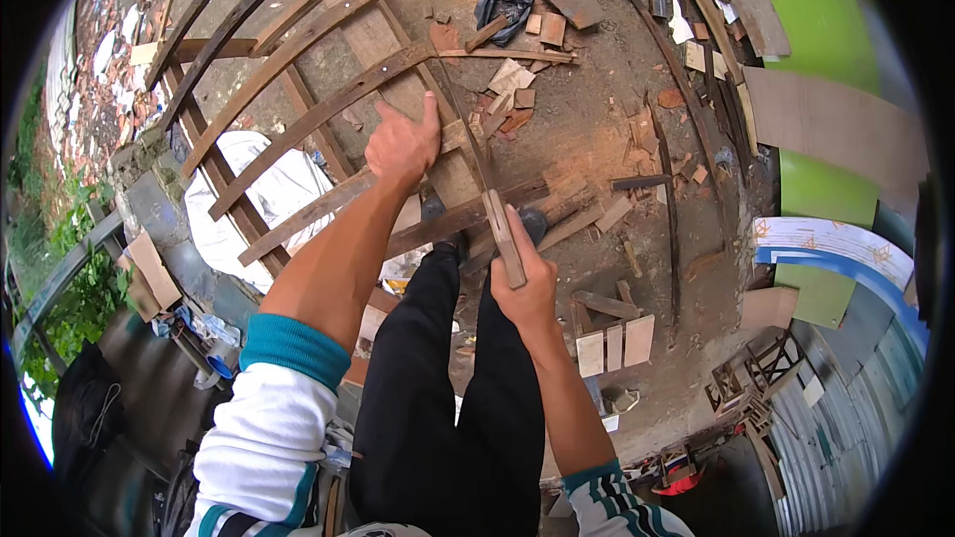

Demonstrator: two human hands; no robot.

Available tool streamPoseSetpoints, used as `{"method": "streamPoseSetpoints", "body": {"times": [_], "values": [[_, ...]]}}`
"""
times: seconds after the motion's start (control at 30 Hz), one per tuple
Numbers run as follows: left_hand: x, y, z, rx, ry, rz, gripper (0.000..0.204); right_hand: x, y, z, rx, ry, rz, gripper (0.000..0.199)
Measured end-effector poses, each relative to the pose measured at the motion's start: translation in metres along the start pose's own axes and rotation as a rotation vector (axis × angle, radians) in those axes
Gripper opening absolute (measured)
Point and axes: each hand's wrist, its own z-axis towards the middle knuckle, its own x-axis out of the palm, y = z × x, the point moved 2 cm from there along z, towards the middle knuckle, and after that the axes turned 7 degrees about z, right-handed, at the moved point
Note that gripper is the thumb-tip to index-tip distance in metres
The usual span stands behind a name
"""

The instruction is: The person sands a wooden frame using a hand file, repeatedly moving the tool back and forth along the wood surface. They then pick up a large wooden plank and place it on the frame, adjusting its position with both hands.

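Note:
My right hand [527, 288] is wrapped round the wooden handle of a handsaw [501, 239]. Its thin blade, seen nearly edge-on, reaches up and away past the ends of the slats. My left hand [403, 142] is closed over a wooden slat [310, 215] near its right end, thumb pointing away from me; some fingers are hidden. This slat belongs to a frame of several spaced slats nailed across longer boards [373, 40]. The blade passes close to the slat's end, just right of my left hand; whether it touches the wood I cannot tell.
My feet stand by a dark board [468, 216] under the frame. A white sack [239, 189] lies beneath the slats. Beyond are a black plastic bag [505, 5] and wood offcuts [512, 77]. Long strips [665, 189] lie to the right, near green panels [811, 184]. Small wood pieces [615, 343] stand nearer.

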Motion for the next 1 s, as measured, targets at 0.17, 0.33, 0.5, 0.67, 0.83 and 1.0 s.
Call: {"method": "streamPoseSetpoints", "body": {"times": [0.17,0.33,0.5,0.67,0.83,1.0], "values": [[0.008,0.005,-0.001,0.012,-0.014,-0.043,0.096,0.021,-0.022,0.025,-0.217,-0.096,0.040,0.068],[0.001,0.011,0.007,0.026,-0.070,-0.114,0.097,0.010,-0.001,0.037,-0.333,0.009,0.074,0.063],[0.008,0.012,0.003,0.064,-0.148,-0.164,0.091,0.008,0.001,0.040,-0.373,0.111,0.085,0.061],[0.008,0.019,0.001,0.064,-0.097,-0.156,0.097,0.011,0.007,0.033,-0.289,0.079,0.090,0.053],[0.005,0.009,0.000,0.103,-0.092,-0.170,0.101,0.010,0.015,0.024,-0.257,0.026,0.077,0.051],[0.013,0.020,0.010,0.134,-0.061,-0.164,0.104,-0.007,0.007,-0.048,-0.256,-0.028,0.023,0.054]]}}
